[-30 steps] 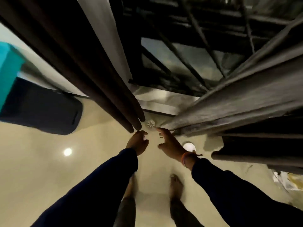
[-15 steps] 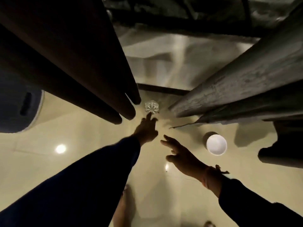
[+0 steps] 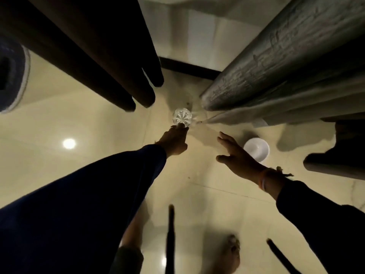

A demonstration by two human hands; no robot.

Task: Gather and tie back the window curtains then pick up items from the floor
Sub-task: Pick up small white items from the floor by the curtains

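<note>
**Reaching Down for the Glass**

Here's the person bent right over the cream floor [image 3: 79,119], both arms stretched down. The left hand [image 3: 174,142] is at the cut-glass tumbler [image 3: 182,117], fingertips touching its near rim. Whether they are curled round it or only resting against it, I cannot tell; the hand hides them. The glass stands upright in the gap between the dark curtain [image 3: 94,56] on the left and the grey curtain [image 3: 286,62] on the right, just off their hems, likely why the arm threads straight up the middle.

The right hand [image 3: 235,155] hovers with fingers straight and spread apart, holding nothing. It sits just near and left of the white bowl [image 3: 256,149], which rests on the floor under the grey curtain's edge. My read: that hand is lined up for the bowl, so both items could come up together. Bare feet [image 3: 232,252] are planted near.
</note>
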